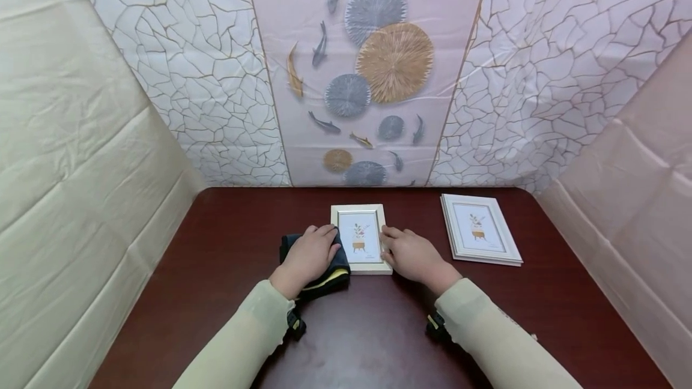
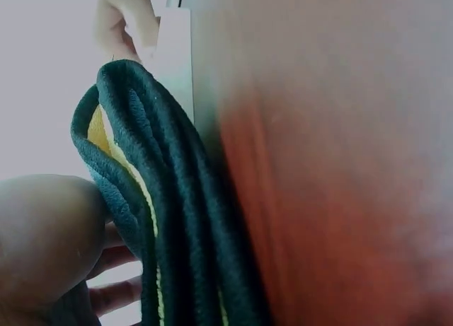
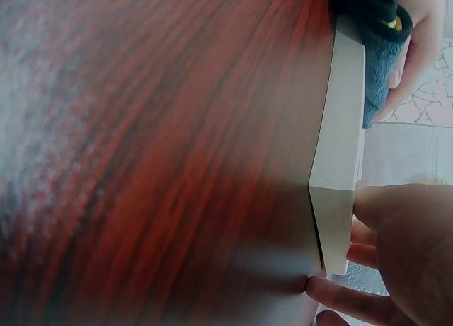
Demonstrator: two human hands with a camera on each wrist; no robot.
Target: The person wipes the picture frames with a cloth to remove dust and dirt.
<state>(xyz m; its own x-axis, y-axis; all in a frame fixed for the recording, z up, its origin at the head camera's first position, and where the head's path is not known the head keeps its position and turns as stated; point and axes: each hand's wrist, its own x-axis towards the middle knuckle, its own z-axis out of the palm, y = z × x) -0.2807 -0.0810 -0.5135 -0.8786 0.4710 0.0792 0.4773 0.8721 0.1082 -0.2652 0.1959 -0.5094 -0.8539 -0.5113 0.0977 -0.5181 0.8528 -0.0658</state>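
Observation:
A cream picture frame [image 1: 361, 268] holding a print of a plant in an orange pot lies flat, face up, in the middle of the table. My left hand [image 1: 310, 254] rests on a folded dark blue cloth [image 2: 177, 191] with yellow edging, its fingers spread over the top. The cloth overlaps the frame's left border. At the opposite side, my right hand [image 1: 413, 254] holds the frame's right border. In the right wrist view its thumb [image 3: 375, 202] lies on the upper face, while the fingers reach down the outer side and one fingertip meets the table.
To the right, white picture frames [image 1: 481, 230] lie stacked, the top one with a similar print. The dark red table [image 1: 232, 221] ends at a patterned back wall [image 1: 351, 155]. Pale fabric walls [image 1: 70, 155] stand on both sides.

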